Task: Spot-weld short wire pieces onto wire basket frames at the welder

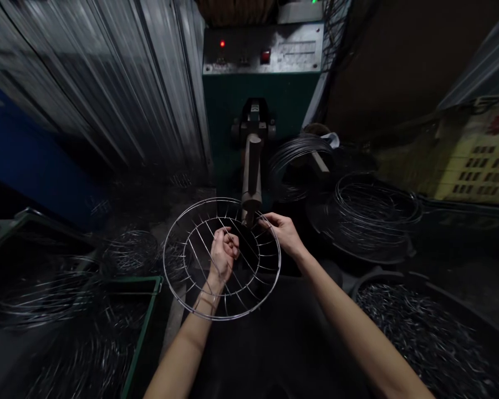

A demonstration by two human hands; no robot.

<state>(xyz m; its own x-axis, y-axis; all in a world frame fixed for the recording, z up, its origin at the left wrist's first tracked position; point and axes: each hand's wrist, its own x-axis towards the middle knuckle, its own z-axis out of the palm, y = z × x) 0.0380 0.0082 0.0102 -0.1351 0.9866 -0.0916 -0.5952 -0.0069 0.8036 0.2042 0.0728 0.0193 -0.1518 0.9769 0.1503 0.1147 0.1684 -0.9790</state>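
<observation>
A round wire basket frame (222,318) with a larger outer ring, a smaller inner ring and several cross wires is at the centre. Its far edge lies at the metal electrode arm (252,172) of a green machine. My left hand (224,252) is seen through the cross wires, fingers curled; what it holds, if anything, is too small to tell. At the frame's far right edge, my right hand (283,230) pinches with thumb and fingers near the electrode tip; what lies between the fingertips cannot be made out.
The machine's panel (293,52) shows a red light. Wire rings (378,205) and a tub of small metal pieces (416,327) are at right, beside a yellow crate (482,172). At left are a green-edged bin (143,332) and more wire rings (131,252).
</observation>
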